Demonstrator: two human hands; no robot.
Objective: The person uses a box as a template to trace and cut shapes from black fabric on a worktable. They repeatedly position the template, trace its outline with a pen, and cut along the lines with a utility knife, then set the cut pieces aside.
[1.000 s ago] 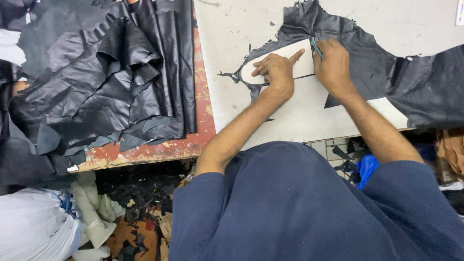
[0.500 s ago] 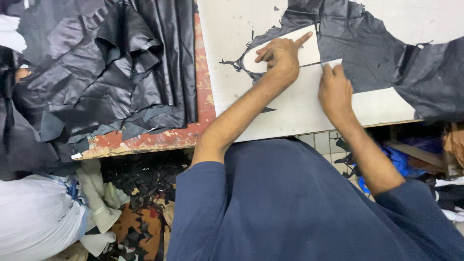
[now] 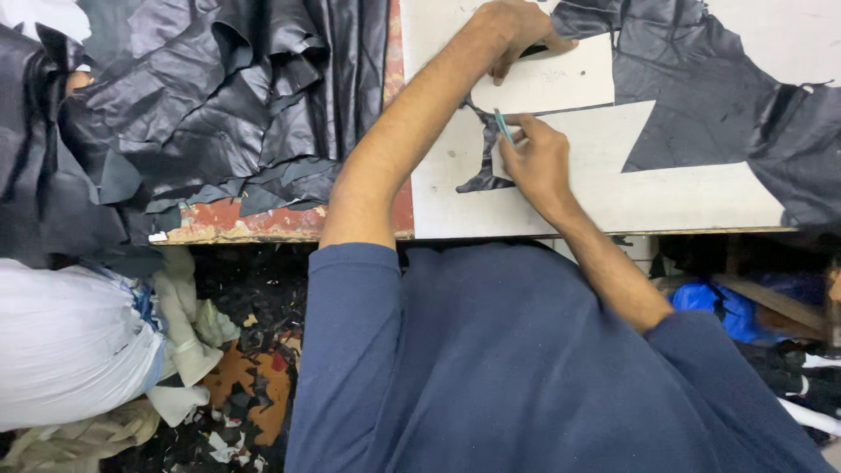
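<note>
— What is lying under the hands?

— A sheet of black leather (image 3: pixel 710 96) is lying flat on the pale cutting board (image 3: pixel 683 197), glossy and creased, with an angular piece already cut out of its lower edge. A white card template (image 3: pixel 561 83) is resting on it near the top, a rough rectangle with one corner angled.

— And the tool?

— A thin teal-handled blade (image 3: pixel 504 127) is standing tilted, its tip down just beside a narrow black leather strip (image 3: pixel 486 162) that is curling toward the board's near edge and lying apart from the main sheet
</note>
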